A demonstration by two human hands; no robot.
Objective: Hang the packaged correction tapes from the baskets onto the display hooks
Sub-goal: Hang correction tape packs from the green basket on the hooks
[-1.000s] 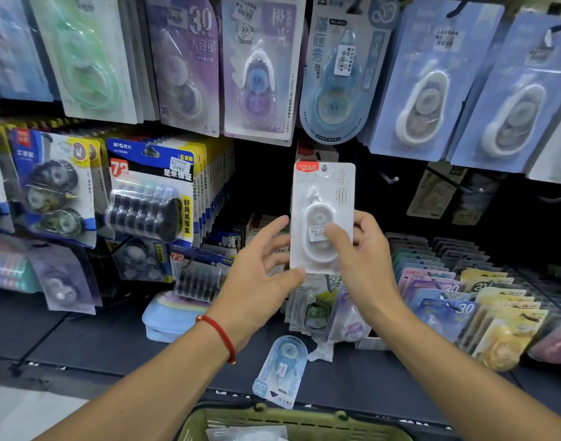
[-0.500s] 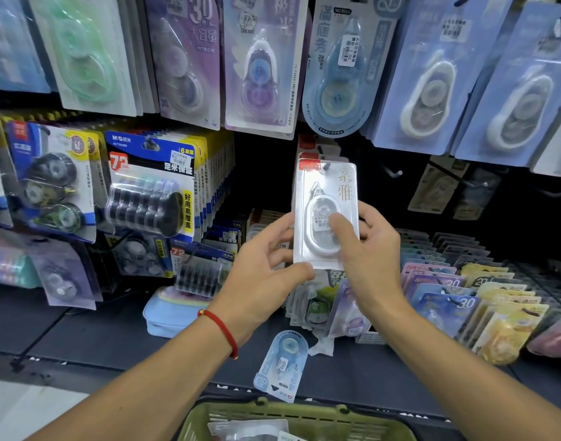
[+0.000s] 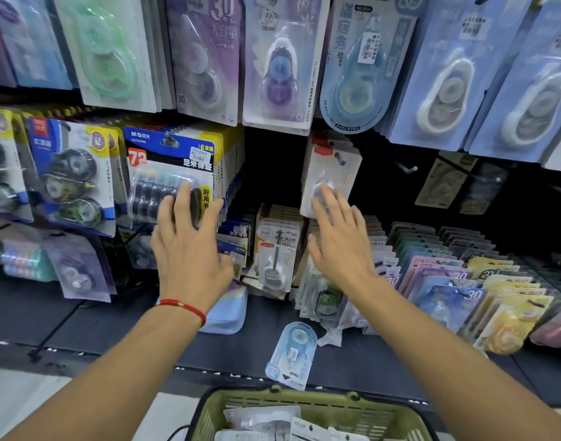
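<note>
A white packaged correction tape with a red corner tag hangs on a display hook in the dark gap at the middle of the rack. My right hand is spread just below it, fingers straight, fingertips near its lower edge and holding nothing. My left hand, with a red string on the wrist, is spread in front of the blue and yellow multi-pack, holding nothing. A green basket at the bottom holds more white packaged tapes.
Large tape packs hang in rows above. Bare hooks stick out to the right of the hung pack. Slanted trays of coloured packs fill the right shelf. A light blue pack lies loose on the dark shelf edge.
Both hands held the white pack in front of the rack; it now hangs on the hook and both hands have let go and drawn back, fingers spread.
</note>
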